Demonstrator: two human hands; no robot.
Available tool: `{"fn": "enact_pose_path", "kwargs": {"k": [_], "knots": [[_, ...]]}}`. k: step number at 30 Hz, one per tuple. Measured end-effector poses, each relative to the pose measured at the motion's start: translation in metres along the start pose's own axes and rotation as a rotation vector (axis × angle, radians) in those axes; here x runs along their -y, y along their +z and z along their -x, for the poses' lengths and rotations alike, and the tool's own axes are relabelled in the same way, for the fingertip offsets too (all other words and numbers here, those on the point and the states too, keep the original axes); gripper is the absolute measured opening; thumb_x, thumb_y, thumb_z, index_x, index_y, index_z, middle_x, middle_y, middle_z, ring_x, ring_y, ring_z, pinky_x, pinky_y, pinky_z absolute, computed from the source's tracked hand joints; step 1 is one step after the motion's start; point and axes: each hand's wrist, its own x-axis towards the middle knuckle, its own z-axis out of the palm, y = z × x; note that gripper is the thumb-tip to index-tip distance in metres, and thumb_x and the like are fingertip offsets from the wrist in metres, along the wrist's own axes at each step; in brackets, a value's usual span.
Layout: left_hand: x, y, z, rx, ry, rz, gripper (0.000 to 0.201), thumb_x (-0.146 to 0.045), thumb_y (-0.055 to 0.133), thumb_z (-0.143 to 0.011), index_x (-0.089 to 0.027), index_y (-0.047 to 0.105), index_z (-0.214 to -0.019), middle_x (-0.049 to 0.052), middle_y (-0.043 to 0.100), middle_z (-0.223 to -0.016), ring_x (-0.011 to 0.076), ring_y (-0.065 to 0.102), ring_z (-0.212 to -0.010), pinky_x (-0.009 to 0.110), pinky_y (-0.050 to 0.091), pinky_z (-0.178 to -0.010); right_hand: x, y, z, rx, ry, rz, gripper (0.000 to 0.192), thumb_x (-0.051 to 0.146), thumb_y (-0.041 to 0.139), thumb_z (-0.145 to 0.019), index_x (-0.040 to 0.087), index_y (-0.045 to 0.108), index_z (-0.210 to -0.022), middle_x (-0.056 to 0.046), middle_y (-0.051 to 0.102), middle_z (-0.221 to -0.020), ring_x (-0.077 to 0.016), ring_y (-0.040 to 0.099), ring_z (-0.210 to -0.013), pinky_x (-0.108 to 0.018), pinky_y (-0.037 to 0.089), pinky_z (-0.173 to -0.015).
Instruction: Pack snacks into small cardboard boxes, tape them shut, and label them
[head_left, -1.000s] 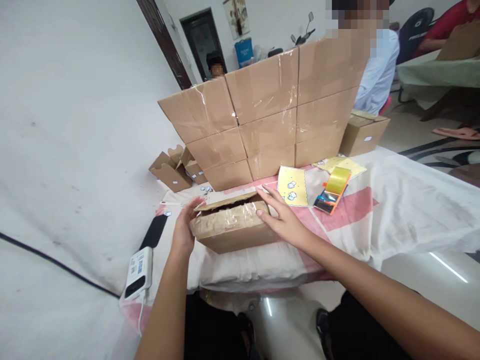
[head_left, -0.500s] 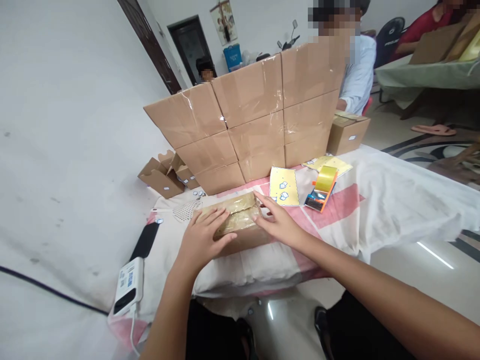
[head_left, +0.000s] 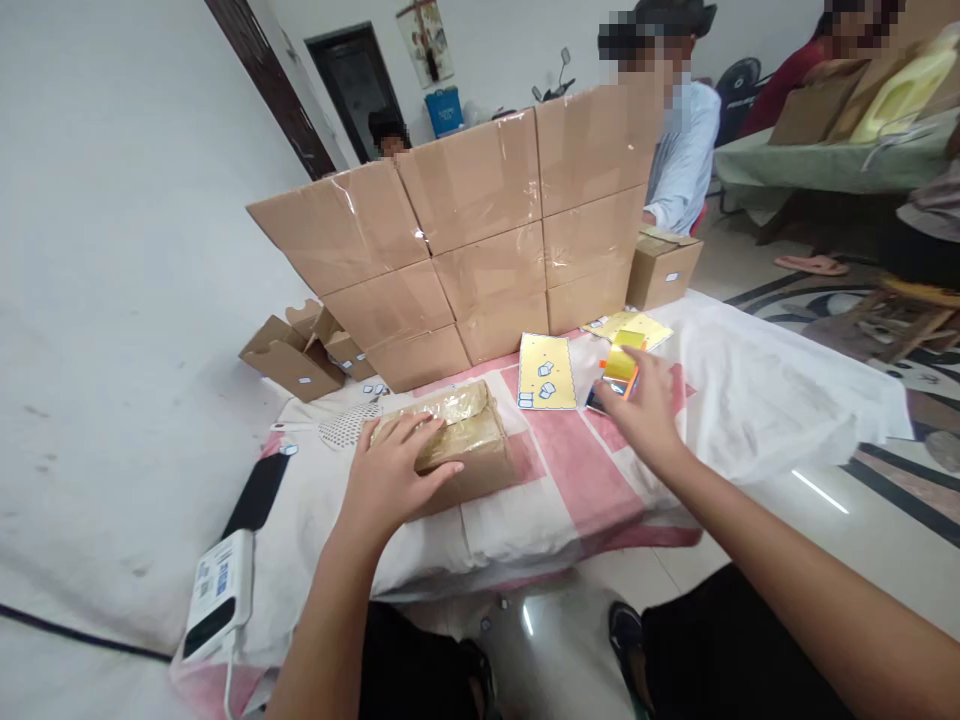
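A small cardboard box (head_left: 472,465) with shiny tape across its top lies near the table's front edge. My left hand (head_left: 396,455) rests on its left end, fingers spread over the top and thumb along the near side. Further right, my right hand (head_left: 646,400) is at a tape dispenser (head_left: 622,365) with an orange frame and a yellow roll. Its thumb and fingers are apart on either side of the dispenser; whether they press on it is hard to see. A yellow printed card (head_left: 546,375) lies between the box and the dispenser.
A tall wall of taped cardboard boxes (head_left: 487,260) stands across the back. Small boxes flank it, an open one (head_left: 292,360) left and a closed one (head_left: 664,268) right. A white power bank (head_left: 217,590) with a cable lies front left. A person (head_left: 682,140) sits behind.
My right hand has left the right end of the cardboard box and moved right to the tape dispenser. My left hand stays on the box. The view has shifted slightly right.
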Motion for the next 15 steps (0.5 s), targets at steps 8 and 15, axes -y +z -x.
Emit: {"fn": "enact_pose_path", "kwargs": {"k": [8, 15], "knots": [[-0.012, -0.003, -0.004, -0.005, 0.077, 0.005, 0.052, -0.056, 0.063, -0.087, -0.027, 0.064, -0.13, 0.008, 0.063, -0.139, 0.0322, 0.054, -0.129, 0.053, 0.026, -0.114, -0.071, -0.012, -0.043, -0.083, 0.443, -0.472, 0.044, 0.035, 0.074, -0.066, 0.022, 0.052, -0.101, -0.008, 0.066, -0.102, -0.0271, 0.066, -0.103, -0.044, 0.053, -0.094], [-0.018, -0.002, -0.004, 0.035, 0.068, 0.028, 0.05, -0.057, 0.062, -0.088, -0.027, 0.065, -0.128, 0.008, 0.063, -0.139, 0.0324, 0.055, -0.129, 0.055, 0.024, -0.115, -0.078, 0.02, -0.041, 0.132, 0.261, -0.435, 0.044, 0.045, 0.076, -0.072, 0.019, 0.058, -0.103, -0.008, 0.071, -0.099, -0.0231, 0.067, -0.089, -0.038, 0.055, -0.079]]}}
